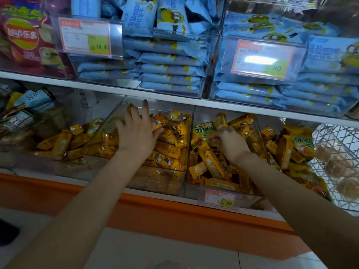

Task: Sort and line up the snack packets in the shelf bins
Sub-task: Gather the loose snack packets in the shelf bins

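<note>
Since the small yellow snack packets [211, 165] lie heaped every way in the clear bins [155, 184] at the front of the lower shelf [174, 212], just behind a price tag [220, 200], they look light, crinkly and slick, likely to slide off one another. Pinching one by its crimped end or across its narrow sides seems safest, without crushing what is inside. The right hand [230, 145] is sunk in the right-hand bin, fingers curled down among the packets beside a larger green-and-yellow packet [203, 131]; whether they pinch one cannot be told. The left hand [137, 135] lies over the middle bin's heap, fingers straight and spread, holding nothing. A thin clear divider wall [191, 136] stands between the hands, and the upper shelf board [174, 99], loaded with blue packets [171, 69], hangs low over the bins' backs, so open room is mainly toward the front.
</note>
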Demonstrator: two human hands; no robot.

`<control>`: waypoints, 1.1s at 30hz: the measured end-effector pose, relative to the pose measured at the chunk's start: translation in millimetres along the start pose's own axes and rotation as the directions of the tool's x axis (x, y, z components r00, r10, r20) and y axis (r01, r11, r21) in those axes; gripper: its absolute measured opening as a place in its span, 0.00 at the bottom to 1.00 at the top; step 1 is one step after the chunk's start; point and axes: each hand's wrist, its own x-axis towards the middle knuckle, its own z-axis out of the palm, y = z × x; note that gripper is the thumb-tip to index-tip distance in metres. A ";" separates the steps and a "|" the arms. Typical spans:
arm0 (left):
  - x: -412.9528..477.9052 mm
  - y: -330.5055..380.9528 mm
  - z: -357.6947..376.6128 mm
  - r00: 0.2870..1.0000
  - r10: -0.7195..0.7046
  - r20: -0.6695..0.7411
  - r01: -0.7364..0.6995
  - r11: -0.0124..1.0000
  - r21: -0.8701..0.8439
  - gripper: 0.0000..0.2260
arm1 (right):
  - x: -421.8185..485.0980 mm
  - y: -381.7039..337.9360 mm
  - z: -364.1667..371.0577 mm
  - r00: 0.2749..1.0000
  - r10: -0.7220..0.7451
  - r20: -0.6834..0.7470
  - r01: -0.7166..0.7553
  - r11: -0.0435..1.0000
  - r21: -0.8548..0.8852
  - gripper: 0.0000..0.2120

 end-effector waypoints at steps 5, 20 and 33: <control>-20.8 15.8 4.0 0.973 0.232 -0.002 -0.230 0.961 -0.152 0.27 | -14.9 0.7 -6.1 0.989 -0.120 0.090 0.139 0.956 -0.258 0.13; -56.9 45.7 15.6 0.884 0.450 -0.127 -0.465 0.872 -0.153 0.21 | -51.0 -5.7 -68.1 0.947 0.189 -0.261 -0.156 0.977 0.143 0.07; -96.9 74.5 -32.7 0.890 0.454 0.038 -0.341 0.719 -0.605 0.38 | -125.8 -23.2 -97.4 0.843 0.511 -0.166 -0.200 0.585 0.786 0.06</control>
